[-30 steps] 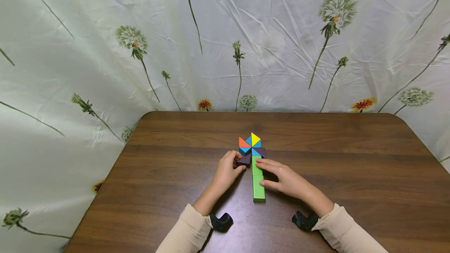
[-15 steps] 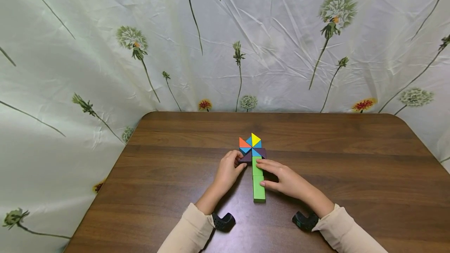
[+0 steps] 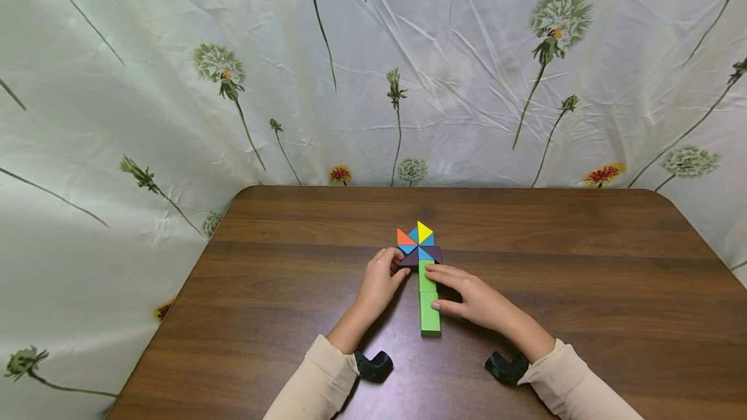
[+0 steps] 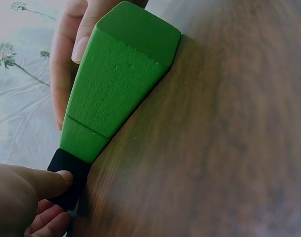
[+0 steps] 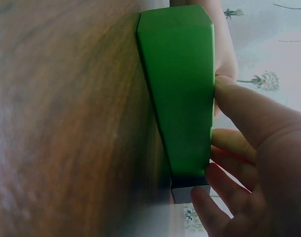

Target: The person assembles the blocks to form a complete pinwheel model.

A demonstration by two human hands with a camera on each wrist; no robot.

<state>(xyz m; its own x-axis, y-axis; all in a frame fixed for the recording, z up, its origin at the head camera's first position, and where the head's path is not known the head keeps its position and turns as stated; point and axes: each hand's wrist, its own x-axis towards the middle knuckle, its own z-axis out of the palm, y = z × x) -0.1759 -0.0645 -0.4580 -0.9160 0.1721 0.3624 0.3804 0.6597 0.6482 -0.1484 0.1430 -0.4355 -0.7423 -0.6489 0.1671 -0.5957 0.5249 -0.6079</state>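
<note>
In the head view, my left hand [image 3: 376, 284] pinches a dark purple triangular block [image 3: 410, 260] between thumb and fingers. It sits against the upper end of a stem of two green rectangular blocks [image 3: 430, 317]. The left wrist view shows my thumb on the dark block's [image 4: 73, 173] side face. My right hand [image 3: 475, 297] rests its extended fingertips and thumb along the top of the green blocks. Above the stem, triangles form a pinwheel: yellow [image 3: 424, 233], orange [image 3: 405, 238], blue [image 3: 406, 249] and a second purple triangle [image 3: 434, 253]. Left fingers partly cover its lower left.
All the blocks lie on a brown wooden table [image 3: 583, 264] with rounded far corners. Behind its far edge hangs a pale curtain [image 3: 467, 83] printed with dandelions. A black wrist device [image 3: 374, 367] sits below the left cuff, another black device [image 3: 506, 368] below the right.
My left hand has moved slightly right, sliding the purple triangle in against the green stem and the pinwheel's lower left. My right hand has stayed in place.
</note>
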